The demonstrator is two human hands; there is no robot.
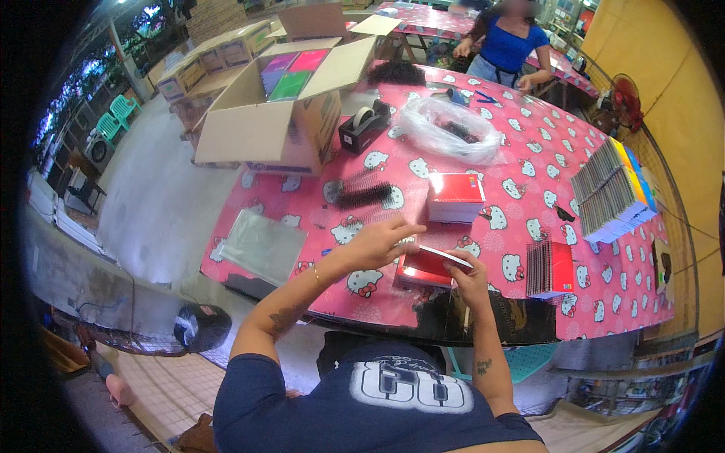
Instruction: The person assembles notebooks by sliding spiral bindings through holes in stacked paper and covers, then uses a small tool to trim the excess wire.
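Note:
A red-covered notebook (436, 261) is tilted up between my hands near the table's front edge. My right hand (470, 281) grips its right end, thumb on the cover. My left hand (387, 240) is closed at its upper left corner, fingertips pinching the edge; whether a thin coil is there too is too small to tell. Below it, more red notebooks (418, 278) lie on the table. Just beyond stands a stack of red notebooks (456, 198). Loose black spiral coils (364, 195) lie beyond my left hand.
Clear plastic sheets (260, 245) lie at left, near an open carton (249, 140) of colored notebooks and a tape dispenser (364, 128). A plastic bag (449, 130) sits farther back. Coil-bound notebooks (613, 189) and a smaller red pile (550, 269) stand right. A co-worker (512, 45) stands across the table.

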